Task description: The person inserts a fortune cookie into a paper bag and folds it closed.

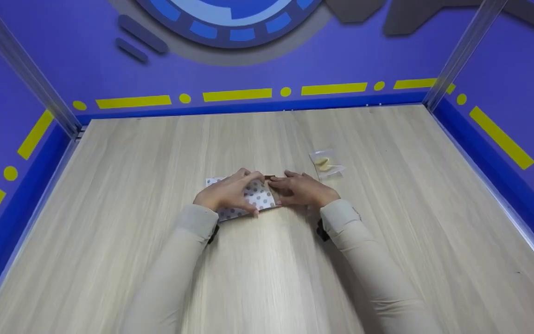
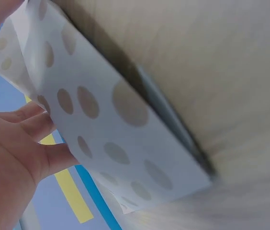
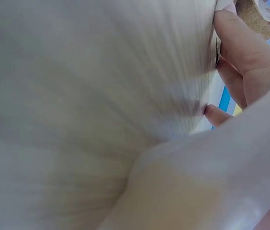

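Note:
A flat packet in white paper with grey-beige polka dots (image 1: 260,197) lies on the table before me. My left hand (image 1: 232,190) spans it and grips it, thumb at the near edge and fingers at the far edge. In the left wrist view, the dotted paper (image 2: 101,120) fills the middle, with the left hand's fingers (image 2: 37,127) along its far side. My right hand (image 1: 306,189) holds the packet's right end, where a brown part shows beside the paper. Close up, the right wrist view has that brown cardboard-like piece (image 3: 255,19) near the fingers (image 3: 245,45).
A small clear plastic bag (image 1: 336,170) with a yellowish item in it lies behind and to the right of my right hand. The wood-grain table (image 1: 132,185) is bordered by blue-purple panels (image 1: 267,76) at the back and sides.

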### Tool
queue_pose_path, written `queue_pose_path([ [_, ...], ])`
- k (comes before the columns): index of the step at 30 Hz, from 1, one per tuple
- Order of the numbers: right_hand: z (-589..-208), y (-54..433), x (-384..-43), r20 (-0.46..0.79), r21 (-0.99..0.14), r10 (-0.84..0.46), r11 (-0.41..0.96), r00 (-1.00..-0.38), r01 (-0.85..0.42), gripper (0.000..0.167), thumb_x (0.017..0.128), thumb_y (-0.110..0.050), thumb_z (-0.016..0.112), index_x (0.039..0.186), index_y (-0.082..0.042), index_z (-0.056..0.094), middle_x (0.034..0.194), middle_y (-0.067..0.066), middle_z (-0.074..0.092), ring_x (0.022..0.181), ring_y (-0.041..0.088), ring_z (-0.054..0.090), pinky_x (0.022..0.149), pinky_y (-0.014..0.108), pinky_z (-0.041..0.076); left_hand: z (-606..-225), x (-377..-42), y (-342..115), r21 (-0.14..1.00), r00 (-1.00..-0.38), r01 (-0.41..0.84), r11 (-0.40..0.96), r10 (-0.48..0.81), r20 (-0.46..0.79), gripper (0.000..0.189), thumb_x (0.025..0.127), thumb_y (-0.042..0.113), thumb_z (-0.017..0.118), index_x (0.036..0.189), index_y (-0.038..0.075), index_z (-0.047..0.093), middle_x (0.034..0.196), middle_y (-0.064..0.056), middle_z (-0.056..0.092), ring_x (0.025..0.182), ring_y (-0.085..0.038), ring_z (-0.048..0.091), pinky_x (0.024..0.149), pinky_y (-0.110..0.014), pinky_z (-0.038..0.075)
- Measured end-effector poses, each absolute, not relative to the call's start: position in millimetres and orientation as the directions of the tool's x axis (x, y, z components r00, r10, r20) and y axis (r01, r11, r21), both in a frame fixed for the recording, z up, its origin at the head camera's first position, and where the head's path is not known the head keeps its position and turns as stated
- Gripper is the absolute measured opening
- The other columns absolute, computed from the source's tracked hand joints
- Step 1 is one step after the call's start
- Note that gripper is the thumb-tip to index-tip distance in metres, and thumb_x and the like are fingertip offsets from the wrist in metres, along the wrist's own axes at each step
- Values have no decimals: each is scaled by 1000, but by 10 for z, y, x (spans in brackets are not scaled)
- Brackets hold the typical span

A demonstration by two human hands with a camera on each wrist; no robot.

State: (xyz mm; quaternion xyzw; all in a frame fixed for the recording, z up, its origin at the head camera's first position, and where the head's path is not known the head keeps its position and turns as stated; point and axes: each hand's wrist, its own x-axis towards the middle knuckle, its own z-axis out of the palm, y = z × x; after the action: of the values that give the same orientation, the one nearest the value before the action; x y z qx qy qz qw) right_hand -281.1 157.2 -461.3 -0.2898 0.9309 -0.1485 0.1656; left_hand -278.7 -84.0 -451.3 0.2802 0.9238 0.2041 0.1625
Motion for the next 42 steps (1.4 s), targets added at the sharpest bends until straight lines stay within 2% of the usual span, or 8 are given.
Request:
queue_pose_path([
  [8, -4604, 1564, -2804, -234, -371, -583, 794, -778, -483, 65, 89, -40, 64, 147, -25, 38, 152, -2, 38, 146, 34, 21, 115, 60, 17, -4518, -2788, -842, 475, -791, 449, 757, 584, -183, 85, 66, 49, 84, 138, 37, 40, 133, -6, 45, 115, -27, 52, 95, -48, 47],
  [13, -4582, 1572, -2799, -244, -371, -576, 799, -780, -474, 65, 89, -42, 64, 146, -25, 40, 151, -3, 40, 146, 31, 22, 117, 56, 16, -4527, -2793, -843, 483, -791, 447, 753, 584, -180, 85, 65, 48, 85, 137, 37, 41, 138, -5, 46, 126, -27, 48, 101, -50, 43],
  [19, -4570, 1610, -2814, -180, -365, -631, 755, -755, -545, 63, 88, -37, 67, 143, -18, 46, 147, 1, 45, 142, 35, 31, 114, 50, 28, -4539, -2799, -846, 498, -780, 461, 734, 603, -167, 84, 66, 45, 85, 137, 33, 42, 141, -4, 45, 131, -24, 44, 106, -47, 40],
  [22, -4564, 1633, -2818, -175, -384, -633, 749, -754, -540, 63, 88, -36, 67, 143, -17, 46, 147, 3, 46, 141, 34, 33, 114, 46, 30, -4540, -2794, -847, 500, -778, 463, 732, 606, -167, 84, 67, 45, 85, 138, 33, 41, 142, -4, 45, 132, -25, 43, 107, -47, 39],
  [29, -4530, 1686, -2810, -174, -434, -608, 754, -775, -494, 63, 88, -39, 67, 143, -17, 47, 147, 4, 46, 142, 30, 32, 115, 45, 30, -4539, -2791, -864, 501, -777, 464, 730, 607, -166, 87, 67, 45, 85, 140, 32, 40, 143, -5, 46, 134, -26, 42, 109, -47, 37],
  [37, -4433, 1787, -2836, -147, -448, -553, 776, -820, -443, 58, 94, -35, 61, 145, -14, 43, 151, 6, 41, 143, 27, 32, 116, 43, 28, -4550, -2800, -877, 512, -774, 460, 725, 610, -169, 85, 70, 43, 84, 142, 31, 39, 145, -2, 45, 136, -25, 40, 110, -46, 35],
  [42, -4372, 1892, -2837, -138, -482, -498, 789, -856, -381, 59, 95, -38, 58, 147, -16, 40, 153, 5, 37, 144, 24, 31, 117, 43, 26, -4554, -2792, -865, 521, -775, 450, 725, 607, -175, 84, 72, 42, 83, 142, 33, 38, 146, -2, 45, 136, -25, 41, 110, -47, 35],
])
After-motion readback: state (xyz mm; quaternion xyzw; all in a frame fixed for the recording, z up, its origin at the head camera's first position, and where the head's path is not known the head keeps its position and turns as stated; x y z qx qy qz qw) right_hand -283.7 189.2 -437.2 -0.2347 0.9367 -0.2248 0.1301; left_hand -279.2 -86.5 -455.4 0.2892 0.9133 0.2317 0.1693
